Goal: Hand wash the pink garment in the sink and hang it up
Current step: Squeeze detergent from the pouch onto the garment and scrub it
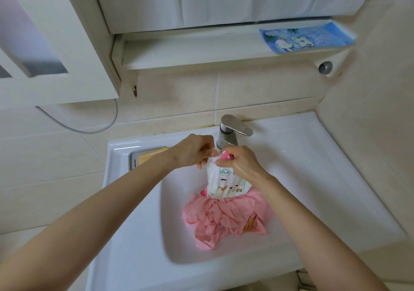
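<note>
Centrally, left hand (192,153) and right hand (245,164) pinched a white printed pouch (226,184) over the pink garment (224,220) in the sink (139,223).

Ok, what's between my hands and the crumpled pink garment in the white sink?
A white printed pouch, pinched by the left hand and right hand, hangs there in the head view, its bottom reaching the pink garment.

No print on the white pouch (226,182) or blue pack (307,37) can be read
</note>
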`<state>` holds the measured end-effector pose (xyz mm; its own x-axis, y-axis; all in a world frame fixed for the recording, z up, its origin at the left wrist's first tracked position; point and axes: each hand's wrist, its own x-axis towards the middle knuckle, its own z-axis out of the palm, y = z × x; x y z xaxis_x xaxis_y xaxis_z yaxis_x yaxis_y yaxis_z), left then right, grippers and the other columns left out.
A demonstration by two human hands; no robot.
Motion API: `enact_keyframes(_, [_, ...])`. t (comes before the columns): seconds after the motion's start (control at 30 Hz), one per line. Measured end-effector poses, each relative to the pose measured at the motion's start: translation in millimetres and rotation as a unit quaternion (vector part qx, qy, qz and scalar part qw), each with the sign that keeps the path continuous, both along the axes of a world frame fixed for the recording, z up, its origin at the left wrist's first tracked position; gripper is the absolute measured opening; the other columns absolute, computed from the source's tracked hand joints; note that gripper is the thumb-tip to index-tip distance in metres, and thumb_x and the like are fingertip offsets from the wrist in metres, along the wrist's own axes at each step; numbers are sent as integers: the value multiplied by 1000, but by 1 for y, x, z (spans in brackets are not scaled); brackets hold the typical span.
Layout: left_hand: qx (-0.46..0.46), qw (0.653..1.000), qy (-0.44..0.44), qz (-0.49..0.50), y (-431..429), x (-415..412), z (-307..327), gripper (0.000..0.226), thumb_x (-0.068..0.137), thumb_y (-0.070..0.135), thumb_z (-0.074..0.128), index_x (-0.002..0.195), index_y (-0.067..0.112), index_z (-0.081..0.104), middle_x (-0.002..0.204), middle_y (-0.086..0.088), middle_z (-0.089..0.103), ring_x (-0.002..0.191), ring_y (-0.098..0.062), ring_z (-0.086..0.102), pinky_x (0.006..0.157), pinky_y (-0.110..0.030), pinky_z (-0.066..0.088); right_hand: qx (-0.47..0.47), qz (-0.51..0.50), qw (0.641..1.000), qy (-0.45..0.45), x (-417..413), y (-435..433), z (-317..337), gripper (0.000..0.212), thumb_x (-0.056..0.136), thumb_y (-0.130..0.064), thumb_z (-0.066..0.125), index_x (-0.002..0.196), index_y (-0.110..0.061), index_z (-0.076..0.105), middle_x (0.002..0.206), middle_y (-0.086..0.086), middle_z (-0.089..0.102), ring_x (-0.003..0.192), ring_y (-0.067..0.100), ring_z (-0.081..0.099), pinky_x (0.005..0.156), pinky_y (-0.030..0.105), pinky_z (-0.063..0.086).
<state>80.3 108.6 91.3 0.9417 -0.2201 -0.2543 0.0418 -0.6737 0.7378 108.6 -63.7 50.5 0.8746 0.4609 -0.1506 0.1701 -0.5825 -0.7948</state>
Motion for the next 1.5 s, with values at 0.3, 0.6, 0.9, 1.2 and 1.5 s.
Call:
enact_keyframes(0.3, [-98, 981, -123, 116, 39, 1, -24, 15, 91, 0, 56, 103, 9, 58, 83, -8, 59, 66, -10, 53, 63, -23, 50, 47, 36, 998, 33, 36, 41, 3, 46, 77, -28, 78, 45, -26, 44, 44, -13, 34, 54, 12, 33, 62, 31, 21])
enact_keyframes(0.6, [-269, 909, 110, 300, 50, 19, -94, 56, 79, 21, 77, 120, 19, 40, 128, 0, 52, 114, -16, 53, 83, -28, 49, -158, 154, 964, -146, 109, 140, 32, 18, 85, -36, 67, 93, -20, 63, 82, -6, 58, 89, 20, 54, 68, 29, 37])
enact_keyframes(0.9, [-274, 896, 50, 347, 42, 25, -148, 47, 83, 6, 69, 116, 14, 37, 121, -7, 52, 95, 1, 57, 71, -8, 45, 24, -58, 912, -405, 48, 97, -64, 47, 78, -1, 47, 123, -10, 59, 126, 4, 56, 119, 23, 48, 108, 33, 32])
enact_keyframes(1.2, [161, 984, 58, 47, -39, -61, -250, 101, 69, 78, 44, 150, 39, -1, 157, -5, -4, 144, -37, -2, 110, -65, 12, -314, -54, 948, -4, -1, -41, -224, 85, 74, -85, 25, 147, -47, 2, 157, -1, -21, 146, 30, -13, 113, 57, 0])
enact_keyframes(1.5, [276, 955, 61, -87, -58, -61, -319, 111, 65, 90, 33, 152, 23, 15, 154, -11, 30, 140, -36, 27, 105, -67, 22, -379, 114, 908, -135, -17, -61, -274, 60, 99, -55, 4, 150, -28, 21, 159, 10, 12, 144, 36, 17, 109, 64, 14])
